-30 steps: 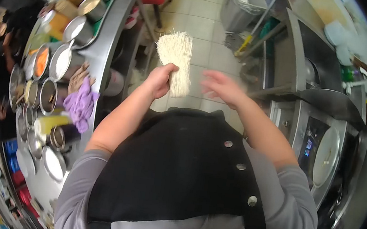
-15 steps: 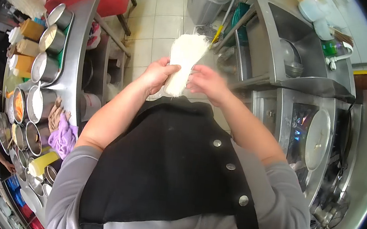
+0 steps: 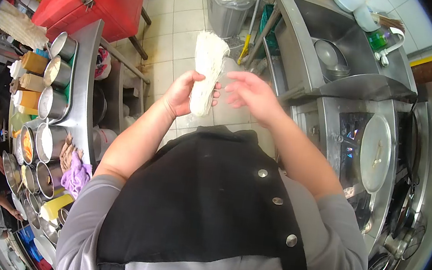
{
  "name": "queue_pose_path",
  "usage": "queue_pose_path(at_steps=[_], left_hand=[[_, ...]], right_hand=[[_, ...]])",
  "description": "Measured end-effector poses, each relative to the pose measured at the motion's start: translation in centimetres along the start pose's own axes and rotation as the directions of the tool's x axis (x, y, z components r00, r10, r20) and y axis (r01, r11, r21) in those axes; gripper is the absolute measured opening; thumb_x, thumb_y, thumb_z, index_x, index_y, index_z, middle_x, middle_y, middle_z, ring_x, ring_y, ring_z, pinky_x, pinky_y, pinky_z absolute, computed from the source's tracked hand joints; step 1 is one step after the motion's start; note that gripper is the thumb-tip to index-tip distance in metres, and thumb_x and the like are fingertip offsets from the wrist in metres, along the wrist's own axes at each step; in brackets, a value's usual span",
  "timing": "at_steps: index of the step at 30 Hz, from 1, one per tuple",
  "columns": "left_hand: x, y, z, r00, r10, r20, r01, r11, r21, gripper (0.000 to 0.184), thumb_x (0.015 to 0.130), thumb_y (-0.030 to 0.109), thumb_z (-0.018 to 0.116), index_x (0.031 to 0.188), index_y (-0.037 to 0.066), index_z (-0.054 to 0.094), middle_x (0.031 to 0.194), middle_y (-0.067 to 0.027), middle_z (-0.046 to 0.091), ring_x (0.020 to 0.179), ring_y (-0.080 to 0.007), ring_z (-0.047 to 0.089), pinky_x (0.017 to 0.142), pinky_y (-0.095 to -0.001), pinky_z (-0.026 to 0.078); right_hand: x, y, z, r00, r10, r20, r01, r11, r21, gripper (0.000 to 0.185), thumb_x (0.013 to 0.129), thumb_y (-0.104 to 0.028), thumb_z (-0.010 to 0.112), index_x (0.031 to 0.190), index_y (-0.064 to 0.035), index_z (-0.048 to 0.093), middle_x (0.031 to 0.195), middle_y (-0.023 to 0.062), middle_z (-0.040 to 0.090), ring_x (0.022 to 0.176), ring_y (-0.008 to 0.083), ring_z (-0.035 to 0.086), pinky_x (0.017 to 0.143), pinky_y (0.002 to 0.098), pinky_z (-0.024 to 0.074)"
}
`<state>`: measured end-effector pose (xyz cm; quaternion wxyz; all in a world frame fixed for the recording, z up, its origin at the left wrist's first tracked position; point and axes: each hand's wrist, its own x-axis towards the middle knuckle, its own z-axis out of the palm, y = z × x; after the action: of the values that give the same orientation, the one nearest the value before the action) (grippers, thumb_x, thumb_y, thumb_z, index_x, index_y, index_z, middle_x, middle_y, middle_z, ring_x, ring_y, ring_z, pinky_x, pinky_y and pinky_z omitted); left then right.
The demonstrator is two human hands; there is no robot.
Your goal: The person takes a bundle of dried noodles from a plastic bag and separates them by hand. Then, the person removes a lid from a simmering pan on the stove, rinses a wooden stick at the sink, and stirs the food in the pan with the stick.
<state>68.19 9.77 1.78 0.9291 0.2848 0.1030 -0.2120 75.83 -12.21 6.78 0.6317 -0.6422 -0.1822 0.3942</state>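
One bundle of pale strands (image 3: 208, 75) sat in the left hand (image 3: 179, 94), fingers wrapped round; right hand (image 3: 255, 98) just beside it, fingers loosely spread. Step, likely: handling the bundle; two-handed support called for closing the right. Left of bundle: steel pot (image 3: 59, 139), contents pale. Right: sink (image 3: 287, 34), bowls (image 3: 331, 56) inside. Beyond: grey bin (image 3: 228, 20).
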Motion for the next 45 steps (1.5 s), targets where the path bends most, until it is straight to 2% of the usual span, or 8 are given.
queue_pose_path(at_steps=[10,13,17,22,24,25,30,45], left_hand=[[-0.3,-0.2,1.7,0.996,0.072,-0.055,-0.075,0.997,-0.038,0.049,0.093,0.032,0.038,0.129,0.001,0.049,0.121,-0.016,0.06,0.104,-0.0318,0.06,0.09,-0.0463,0.049],[-0.5,-0.6,0.7,0.996,0.091,-0.005,-0.091,0.993,-0.076,0.048,0.094,0.035,0.039,0.127,0.003,0.051,0.123,-0.0136,0.059,0.108,-0.0306,0.059,0.093,-0.0465,0.047],[-0.4,-0.9,1.4,0.977,0.172,-0.123,-0.185,0.977,-0.107,0.047,0.094,0.036,0.039,0.126,0.005,0.052,0.124,-0.0122,0.059,0.111,-0.0294,0.058,0.096,-0.0467,0.045],[-0.4,-0.7,1.8,0.972,0.224,-0.072,-0.225,0.974,-0.003,0.047,0.095,0.036,0.038,0.129,0.006,0.05,0.124,-0.0116,0.059,0.112,-0.0284,0.057,0.099,-0.0451,0.044],[0.1,-0.9,0.6,0.963,0.262,-0.069,-0.259,0.965,0.04,0.049,0.095,0.036,0.036,0.131,0.005,0.048,0.128,-0.0112,0.057,0.116,-0.0273,0.055,0.103,-0.0441,0.04],[-1.2,-0.7,3.8,0.885,0.362,-0.292,-0.319,0.929,0.185,0.049,0.096,0.035,0.035,0.131,0.003,0.047,0.13,-0.0111,0.056,0.121,-0.0261,0.052,0.106,-0.0432,0.036],[-1.7,0.4,2.3,0.906,0.411,-0.099,-0.406,0.911,0.065,0.047,0.098,0.031,0.031,0.129,0.0,0.048,0.128,-0.013,0.056,0.121,-0.0255,0.052,0.106,-0.0408,0.036],[1.8,5.7,-4.2,0.923,0.373,-0.092,-0.376,0.927,-0.014,0.05,0.096,0.033,0.032,0.13,0.0,0.048,0.128,-0.0133,0.058,0.119,-0.0255,0.054,0.105,-0.0408,0.037]], right_hand=[[-1.5,-1.6,1.9,0.995,0.031,-0.099,-0.041,0.995,-0.096,0.025,0.093,-0.011,0.056,0.117,-0.0031,0.059,0.088,0.0004,0.064,0.071,0.0082,0.058,0.064,0.0243,0.0479],[0.2,1.6,2.4,0.978,-0.192,-0.079,0.179,0.972,-0.152,0.024,0.091,-0.012,0.06,0.113,-0.0029,0.062,0.087,-0.0005,0.065,0.07,0.0069,0.057,0.062,0.0238,0.0477],[0.9,1.3,3.8,0.975,-0.212,-0.061,0.172,0.902,-0.395,0.034,0.085,-0.024,0.069,0.11,-0.0027,0.063,0.085,0.0048,0.066,0.071,0.0139,0.061,0.065,0.0289,0.0502],[2.1,0.0,5.5,0.953,-0.245,-0.18,0.064,0.743,-0.666,0.047,0.075,-0.039,0.075,0.102,-0.0025,0.063,0.085,0.0121,0.066,0.079,0.0273,0.066,0.072,0.0368,0.0525],[2.4,-0.5,5.4,0.945,-0.232,-0.231,0.014,0.733,-0.68,0.048,0.074,-0.04,0.076,0.1,-0.0022,0.063,0.086,0.0128,0.067,0.08,0.0281,0.066,0.073,0.0371,0.0527],[3.0,-0.5,6.3,0.944,-0.224,-0.241,0.002,0.736,-0.677,0.048,0.074,-0.041,0.076,0.099,-0.002,0.063,0.087,0.0131,0.067,0.081,0.0285,0.066,0.073,0.0372,0.0528],[4.8,-0.8,7.2,0.933,-0.251,-0.259,0.018,0.749,-0.662,0.049,0.072,-0.039,0.078,0.097,-0.0001,0.062,0.085,0.0134,0.067,0.08,0.0257,0.066,0.074,0.0359,0.053],[13.2,-2.9,7.6,0.946,-0.137,-0.294,-0.097,0.745,-0.66,0.037,0.071,-0.034,0.073,0.082,0.0001,0.064,0.075,0.0143,0.068,0.073,0.0254,0.067,0.071,0.0347,0.053]])
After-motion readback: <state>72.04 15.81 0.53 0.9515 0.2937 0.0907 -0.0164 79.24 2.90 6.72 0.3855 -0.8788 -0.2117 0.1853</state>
